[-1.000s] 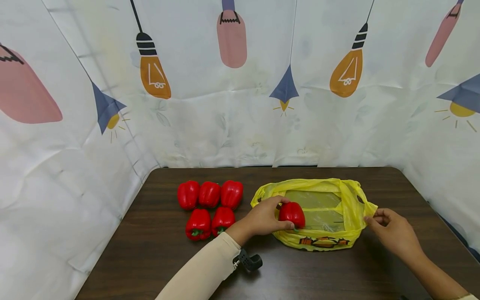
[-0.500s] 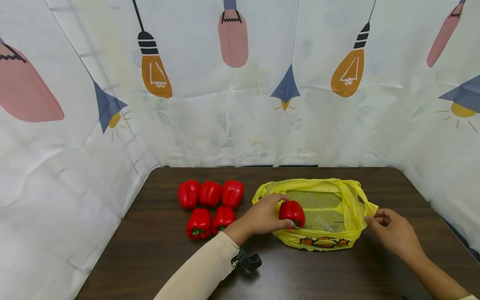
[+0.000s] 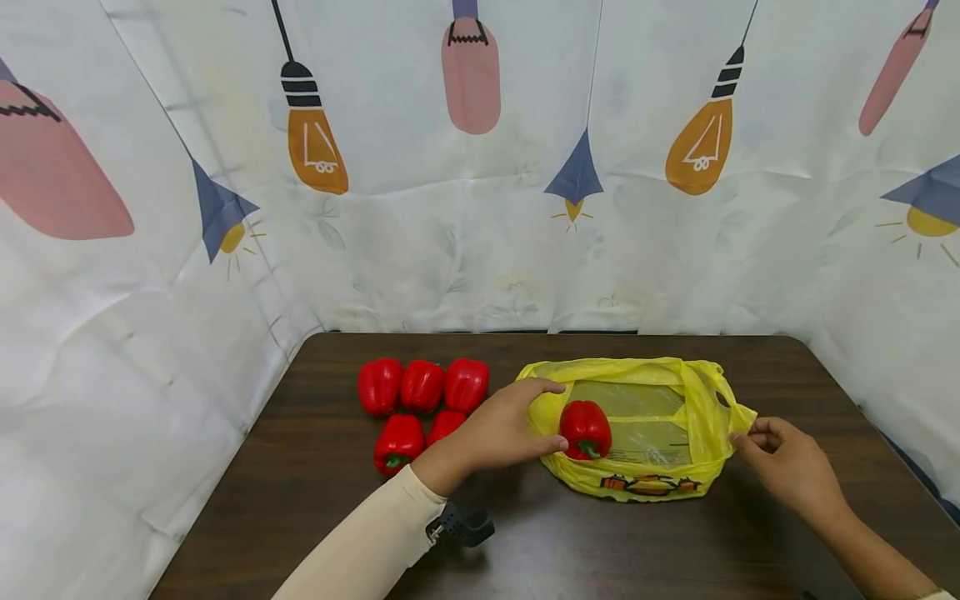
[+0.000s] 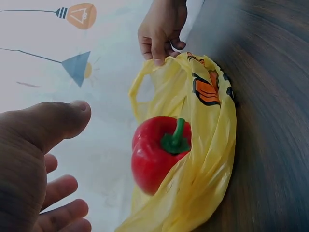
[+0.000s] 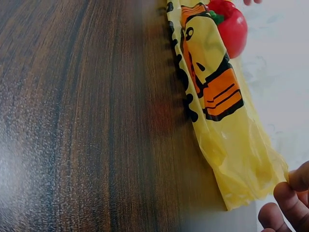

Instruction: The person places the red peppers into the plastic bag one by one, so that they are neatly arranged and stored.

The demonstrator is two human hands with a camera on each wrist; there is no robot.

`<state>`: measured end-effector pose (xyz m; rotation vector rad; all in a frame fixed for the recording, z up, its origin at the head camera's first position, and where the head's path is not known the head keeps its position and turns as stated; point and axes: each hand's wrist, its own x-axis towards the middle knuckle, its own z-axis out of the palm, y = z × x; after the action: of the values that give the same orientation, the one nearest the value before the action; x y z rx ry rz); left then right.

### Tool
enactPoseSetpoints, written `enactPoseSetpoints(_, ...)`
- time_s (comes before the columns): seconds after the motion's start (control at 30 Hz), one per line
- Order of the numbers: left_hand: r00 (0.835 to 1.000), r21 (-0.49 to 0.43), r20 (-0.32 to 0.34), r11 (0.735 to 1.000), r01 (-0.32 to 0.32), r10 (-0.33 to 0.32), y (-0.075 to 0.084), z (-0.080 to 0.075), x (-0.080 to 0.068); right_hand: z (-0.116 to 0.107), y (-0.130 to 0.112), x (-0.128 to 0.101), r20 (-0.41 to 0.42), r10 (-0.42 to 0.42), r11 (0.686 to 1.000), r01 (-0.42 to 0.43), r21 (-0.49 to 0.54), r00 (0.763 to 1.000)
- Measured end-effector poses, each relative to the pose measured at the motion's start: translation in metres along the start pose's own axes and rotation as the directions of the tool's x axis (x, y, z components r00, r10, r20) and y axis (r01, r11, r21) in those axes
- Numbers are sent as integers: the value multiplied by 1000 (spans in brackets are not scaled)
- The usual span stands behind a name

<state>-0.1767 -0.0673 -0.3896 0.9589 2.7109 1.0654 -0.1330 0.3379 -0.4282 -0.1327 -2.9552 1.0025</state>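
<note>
**Pepper in the yellow bag, L hand off it**

L hand [image 3: 504, 422] sits at the bag's near-left edge, fingers relaxed and spread, thumb tip just beside the red pepper [image 3: 585, 428] w/o wrapping it. In the left wrist view the thumb and fingers stand apart from the pepper, nothing between them. R hand [image 3: 787, 462] is at the bag's opposite end, fingertips pinching the yellow handle loop there; the right wrist view shows the plastic corner caught by the fingertips.

Yellow bag [image 3: 697, 400] lies flat on the dark wood table [image 3: 600, 550], mouth open toward the L hand, orange-and-black print along its near side. One pepper is inside, just past the L thumb, lying on its side w/ green stem pointing toward the near edge; bag plastic curls up round its lower half. Rest of the bag interior shows only a clear sheet or lining.

Beyond the L wrist, on its outer side: five more peppers [image 3: 420, 385] on the table, three in a back row, two in front, touching each other. One front pepper is partly hidden by the L hand.

Vs 1 s ago: L hand then gripped the pepper at the bag mouth; now it has let go and pulled back slightly, pepper resting in the bag. R hand and bag unchanged.
</note>
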Motion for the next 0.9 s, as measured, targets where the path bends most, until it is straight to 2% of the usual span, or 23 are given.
enactPoseSetpoints(0.37, 1000, 4, 2, 1000, -17, 17, -17, -22, -27, 0, -1, 1, 0, -2, 1000, 2, -1, 1000)
enactPoseSetpoints(0.63, 1000, 16, -8, 1000, -7, 7, -23, -35, -41, -1, 0, 1, 0, -1, 1000, 1, -6, 1000)
enactPoseSetpoints(0.9, 998, 3, -57, 1000, 12, -11, -32, -49, -55, 0, 0, 1, -14, -4, 1000, 4, -5, 1000)
